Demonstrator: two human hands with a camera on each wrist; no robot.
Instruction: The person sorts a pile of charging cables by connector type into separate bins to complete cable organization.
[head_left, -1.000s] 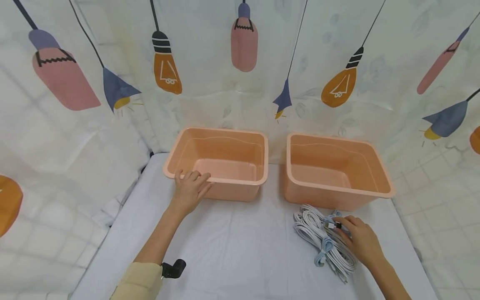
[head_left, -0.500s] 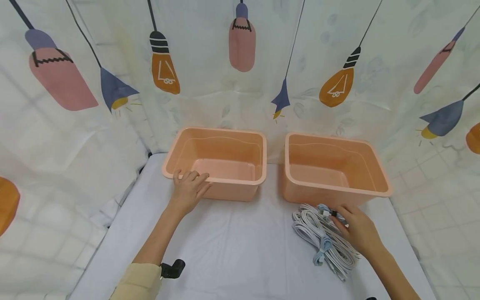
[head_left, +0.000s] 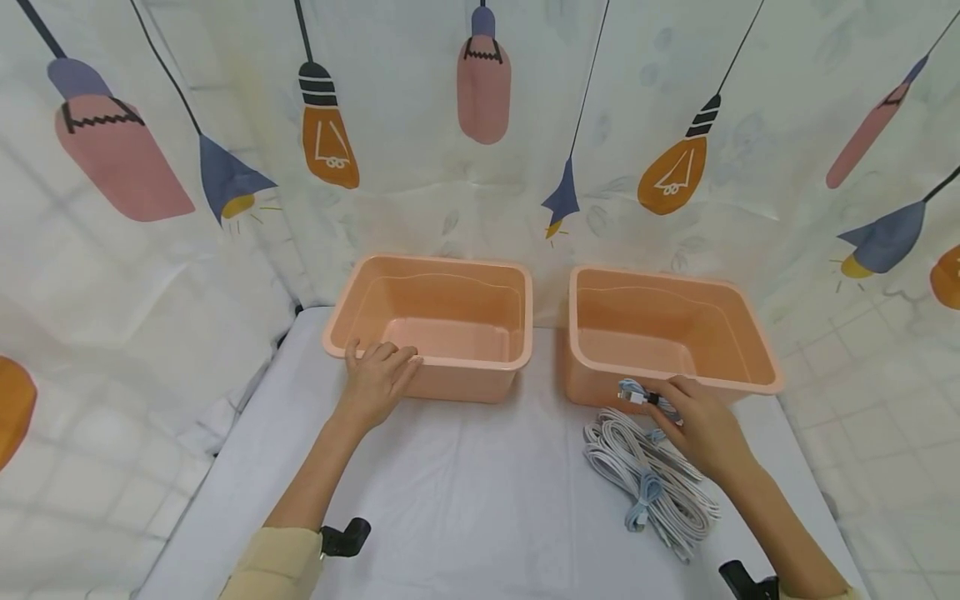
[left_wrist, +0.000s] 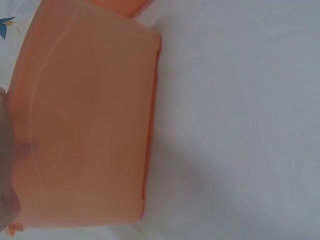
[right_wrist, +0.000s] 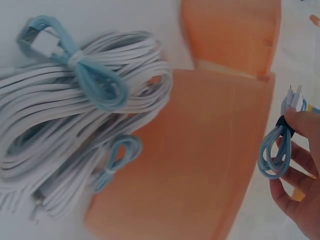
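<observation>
Black-tied blue cable coil point(right_wrist: 282, 132), aloft

Lamp-printed sheeting point(head_left: 465, 187) hangs behind a white-covered table point(head_left: 480, 483).

Left hand point(head_left: 372, 388) curled, right hand point(head_left: 699, 423) pinching

My head camera looks forward and down from over the near side of the surface point(head_left: 480, 500), far enough back to show its far left corner. My left wrist camera point(head_left: 347, 538), turned sideways, faces the near wall of the left bin point(left_wrist: 90, 125) from close by. My right wrist camera point(head_left: 746, 582), also sideways, looks closely across the cable bundle point(right_wrist: 35, 97) towards the right bin point(right_wrist: 195, 150). All three views share both bins.
</observation>
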